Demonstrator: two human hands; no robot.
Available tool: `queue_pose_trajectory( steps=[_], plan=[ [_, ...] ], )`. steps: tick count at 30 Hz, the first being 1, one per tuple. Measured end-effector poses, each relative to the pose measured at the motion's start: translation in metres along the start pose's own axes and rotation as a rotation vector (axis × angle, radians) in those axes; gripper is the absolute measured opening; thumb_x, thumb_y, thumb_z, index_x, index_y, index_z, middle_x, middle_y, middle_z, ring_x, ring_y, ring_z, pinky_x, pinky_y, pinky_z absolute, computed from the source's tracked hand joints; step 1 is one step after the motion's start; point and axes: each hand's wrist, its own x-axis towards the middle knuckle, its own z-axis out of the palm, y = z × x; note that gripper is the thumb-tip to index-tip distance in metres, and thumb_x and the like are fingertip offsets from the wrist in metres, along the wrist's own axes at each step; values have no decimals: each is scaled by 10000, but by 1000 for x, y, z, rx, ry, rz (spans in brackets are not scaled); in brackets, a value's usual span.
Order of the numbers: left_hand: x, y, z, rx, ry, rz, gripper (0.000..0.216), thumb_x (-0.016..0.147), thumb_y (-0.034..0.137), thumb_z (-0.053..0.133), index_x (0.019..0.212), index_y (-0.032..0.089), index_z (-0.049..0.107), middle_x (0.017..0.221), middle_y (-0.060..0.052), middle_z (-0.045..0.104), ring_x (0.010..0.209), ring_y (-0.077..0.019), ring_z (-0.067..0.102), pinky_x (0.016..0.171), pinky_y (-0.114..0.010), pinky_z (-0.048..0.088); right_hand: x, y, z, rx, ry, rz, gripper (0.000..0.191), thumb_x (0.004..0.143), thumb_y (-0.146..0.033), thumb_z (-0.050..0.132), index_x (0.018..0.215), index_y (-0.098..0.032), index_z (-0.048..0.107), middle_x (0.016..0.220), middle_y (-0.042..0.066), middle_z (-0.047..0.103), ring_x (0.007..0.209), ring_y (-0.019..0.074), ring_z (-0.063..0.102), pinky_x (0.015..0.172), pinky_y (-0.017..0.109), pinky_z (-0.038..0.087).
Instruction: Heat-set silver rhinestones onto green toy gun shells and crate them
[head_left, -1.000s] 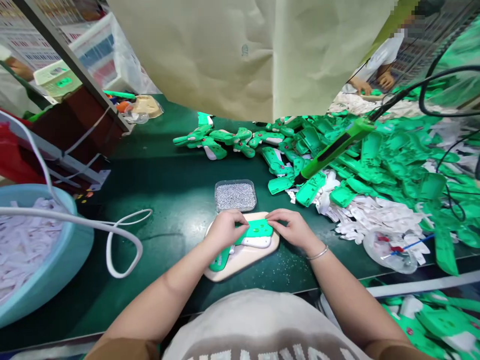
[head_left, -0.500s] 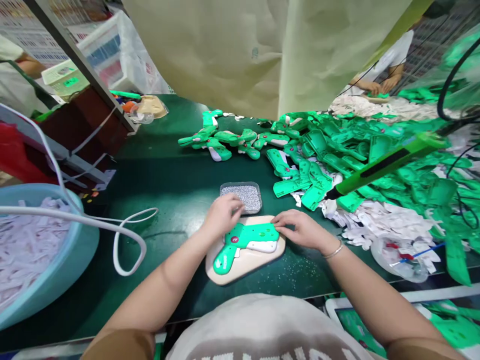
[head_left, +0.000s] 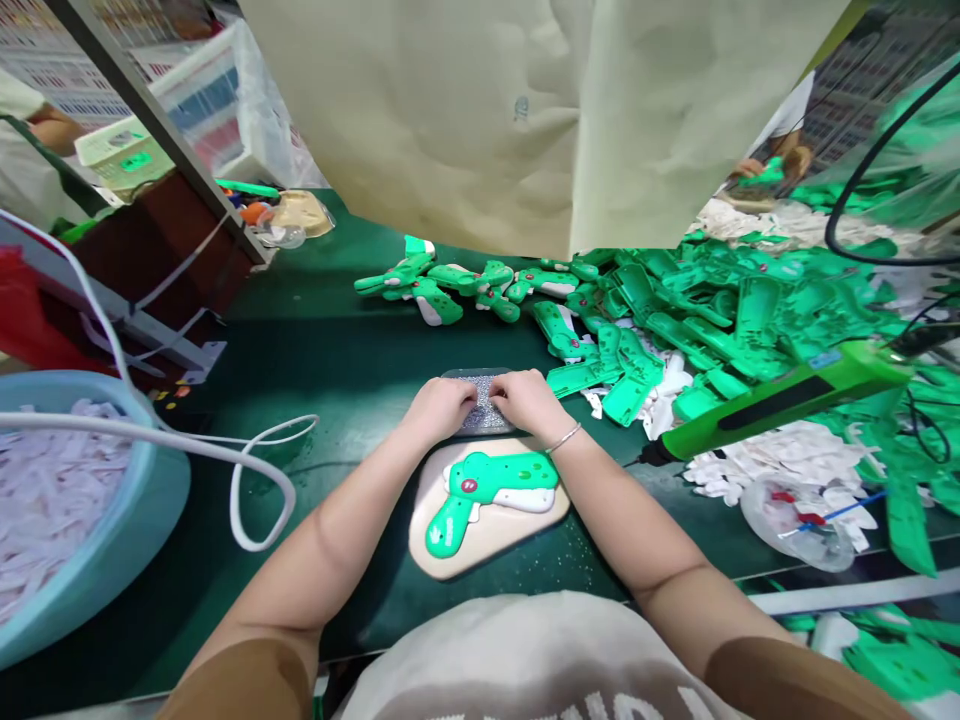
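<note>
Over a small clear tray (head_left: 489, 431) of tiny silvery metal pieces, probably screws, both hands are pinched. My left hand (head_left: 442, 408) has its fingertips at the tray's left part, and my right hand (head_left: 526, 400) has its fingertips close by on the right. Whatever the fingertips hold is too small to make out. Just below the tray, a green and white toy gun (head_left: 491, 478) lies on its side on a beige rounded board (head_left: 480, 555), touched by neither set of fingers. A green electric screwdriver (head_left: 780, 395) hangs at the right, tip pointing left and down.
Green shells (head_left: 697, 310) and white parts (head_left: 780, 465) are heaped at right. Assembled toy guns (head_left: 427, 285) lie at the back. A blue tub (head_left: 161, 520) of white parts and a looping white cable (head_left: 259, 545) occupy the left. Brown paper (head_left: 480, 130) hangs ahead. A co-worker's hand (head_left: 795, 160) shows far right.
My right hand has left the toy gun's end and moved up-left to the tray. My left hand stays at the tray, its fingers now more curled. The screwdriver has swung lower.
</note>
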Motion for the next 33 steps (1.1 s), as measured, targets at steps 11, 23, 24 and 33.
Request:
queue_pose_trajectory(
  steps=[11, 23, 24, 33],
  plan=[
    [-35, 18, -3, -327, 152, -8, 137, 905, 143, 558, 871, 181, 685, 844, -33, 727, 805, -188, 667, 723, -264, 488, -94, 22, 18, 493, 298, -201, 101, 876, -200, 699, 786, -204, 742, 794, 38, 748, 794, 177, 678, 787, 303, 508],
    [-76, 44, 30, -564, 61, 416, 134, 942, 249, 633, 863, 197, 727, 888, -47, 675, 853, -175, 619, 792, -280, 472, -154, 44, 66, 306, 706, -464, 113, 940, -184, 627, 902, -224, 725, 895, 67, 700, 883, 193, 658, 774, 370, 582],
    [-73, 44, 31, -538, 58, 444, 132, 938, 245, 641, 858, 198, 734, 911, -53, 666, 879, -182, 611, 812, -290, 469, -155, 44, 65, 270, 706, -493, 108, 938, -177, 628, 914, -219, 725, 905, 70, 707, 891, 193, 660, 777, 368, 579],
    [-51, 40, 8, -577, -259, 288, 271, 685, 116, 784, 936, 206, 730, 896, -5, 643, 831, -174, 618, 734, -257, 488, -92, 42, 23, 122, 499, -332, 276, 990, -249, 498, 1039, -172, 759, 957, 116, 731, 920, 225, 630, 823, 372, 479]
  ],
)
